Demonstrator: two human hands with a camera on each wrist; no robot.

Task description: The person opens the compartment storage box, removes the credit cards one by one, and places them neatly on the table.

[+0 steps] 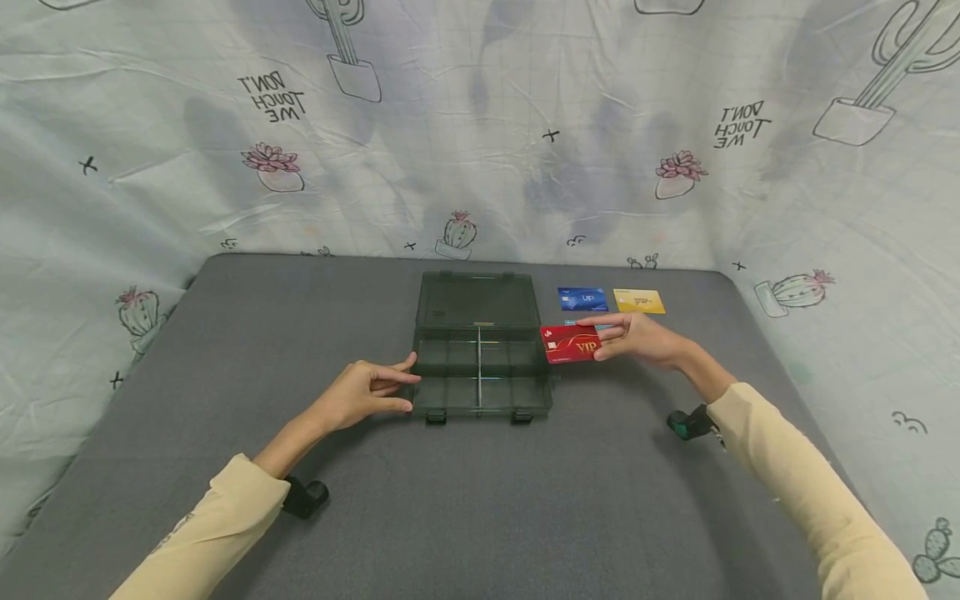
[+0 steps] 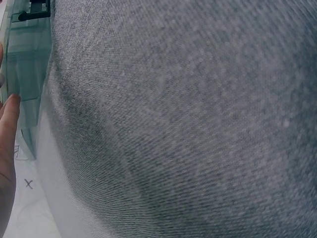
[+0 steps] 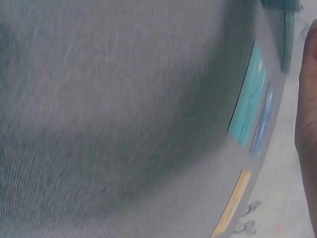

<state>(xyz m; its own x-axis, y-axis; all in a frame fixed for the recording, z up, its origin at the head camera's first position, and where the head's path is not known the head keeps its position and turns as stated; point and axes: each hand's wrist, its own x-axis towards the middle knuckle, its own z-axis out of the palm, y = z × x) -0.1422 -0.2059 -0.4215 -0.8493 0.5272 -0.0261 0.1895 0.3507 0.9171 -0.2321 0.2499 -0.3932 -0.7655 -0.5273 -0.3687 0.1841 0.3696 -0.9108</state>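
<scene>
A dark translucent plastic box [image 1: 478, 414] with dividers lies on the table, its lid [image 1: 477, 298] tipped back. At the box's left wall, my left hand [image 1: 360, 393] rests its extended fingertips; the left wrist view catches those fingers by the box side [image 2: 29, 69]. Between thumb and fingers, my right hand [image 1: 641, 339] pinches a red VIP card [image 1: 570, 344], held up at the box's right edge. Behind it a light blue card is mostly hidden in the head view, but the right wrist view shows that teal-blue card [image 3: 249, 96] lying flat.
Beyond the right hand lie a blue VIP card [image 1: 583, 299] and a yellow card [image 1: 639, 301]. Two latches [image 1: 437, 418] stick out at the box's front. A patterned cloth [image 1: 480, 125] hangs around the grey table [image 1: 480, 508].
</scene>
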